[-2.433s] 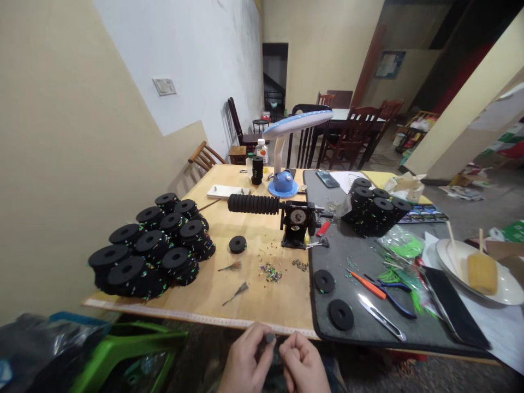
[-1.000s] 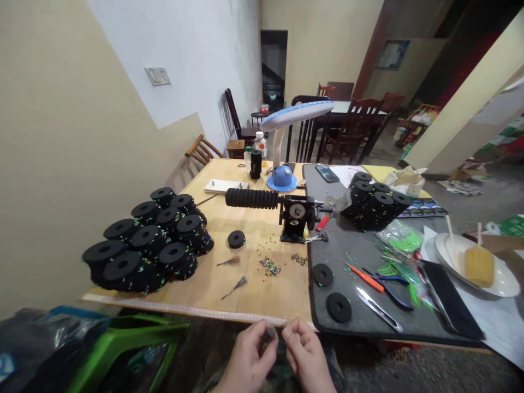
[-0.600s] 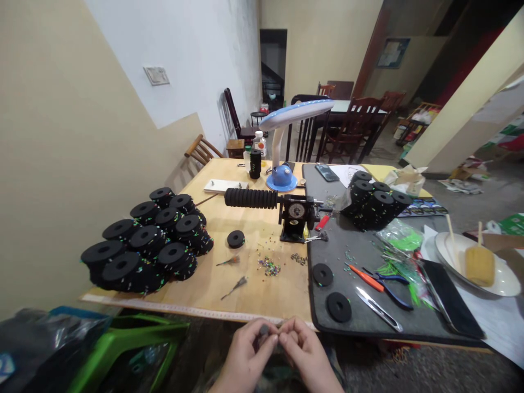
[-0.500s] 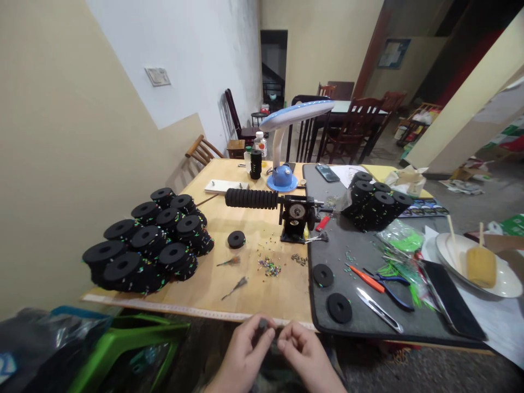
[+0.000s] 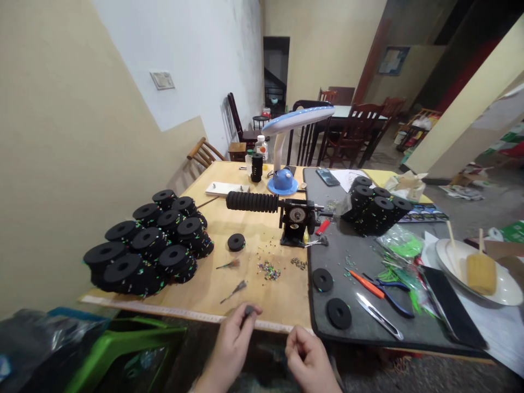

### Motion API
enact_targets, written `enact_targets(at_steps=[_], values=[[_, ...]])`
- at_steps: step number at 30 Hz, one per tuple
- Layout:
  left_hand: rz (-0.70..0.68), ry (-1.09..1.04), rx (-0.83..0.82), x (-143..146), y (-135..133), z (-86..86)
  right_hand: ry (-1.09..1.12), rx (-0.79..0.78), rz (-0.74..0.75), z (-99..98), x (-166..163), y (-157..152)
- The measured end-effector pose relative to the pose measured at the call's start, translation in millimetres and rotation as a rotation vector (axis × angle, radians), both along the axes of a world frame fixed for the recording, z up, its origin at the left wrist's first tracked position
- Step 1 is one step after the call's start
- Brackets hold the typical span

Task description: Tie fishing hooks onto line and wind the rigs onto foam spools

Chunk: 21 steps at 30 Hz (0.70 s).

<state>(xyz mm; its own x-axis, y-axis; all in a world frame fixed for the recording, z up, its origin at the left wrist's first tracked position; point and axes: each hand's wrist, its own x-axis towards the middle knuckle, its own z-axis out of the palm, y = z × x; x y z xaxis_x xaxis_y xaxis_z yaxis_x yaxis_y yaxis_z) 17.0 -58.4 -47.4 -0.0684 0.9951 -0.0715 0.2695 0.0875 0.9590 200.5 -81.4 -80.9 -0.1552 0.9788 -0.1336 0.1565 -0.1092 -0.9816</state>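
My left hand (image 5: pixel 234 335) is closed over the table's front edge, with a small dark grey piece (image 5: pixel 248 310) between thumb and fingers; its exact kind is unclear. To the right, my right hand (image 5: pixel 308 355) is pinched shut, and whatever it may hold is too small to see. Beyond them lie two fine-bristled tufts, one grey (image 5: pixel 239 286) and one with an orange tint (image 5: pixel 233 263). Several tiny coloured beads (image 5: pixel 269 270) are scattered nearby. A black winding machine (image 5: pixel 295 221) carries a row of black foam spools (image 5: pixel 251 201).
Stacked black foam spools (image 5: pixel 147 238) crowd the table's left, with more stacks (image 5: pixel 374 204) at the back right. A blue lamp (image 5: pixel 282 182) stands behind the machine. The grey mat (image 5: pixel 327 248) bears an orange-handled tool (image 5: pixel 366 283), pliers (image 5: pixel 395 299), a silver blade tool (image 5: pixel 379 315) and a phone (image 5: pixel 452 305).
My hands have moved apart. The left one went left and up toward the table edge with the small grey piece; the right one shifted slightly right. The view tilted slightly.
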Motion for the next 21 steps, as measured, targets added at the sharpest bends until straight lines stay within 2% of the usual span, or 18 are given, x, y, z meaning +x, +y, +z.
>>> enact_targets(at_steps=[2,5,10,16,21], values=[[0.005,-0.047,-0.05,-7.1,1.3,1.7,0.066,-0.059,-0.033,-5.6,0.2,-1.3],[-0.08,-0.148,-0.13,-12.4,-1.3,2.9,0.16,-0.115,-0.056,-9.2,-1.6,-3.3],[-0.225,-0.286,-0.313,-1.6,-12.5,4.0,0.213,-0.121,-0.072,-2.2,-5.7,-5.1],[-0.164,-0.429,-0.35,19.5,-12.4,5.6,0.13,-0.057,-0.039,7.3,-7.5,-7.0],[-0.09,-0.357,-0.335,15.8,-6.6,3.3,0.056,0.014,-0.028,10.5,-4.7,-7.7]])
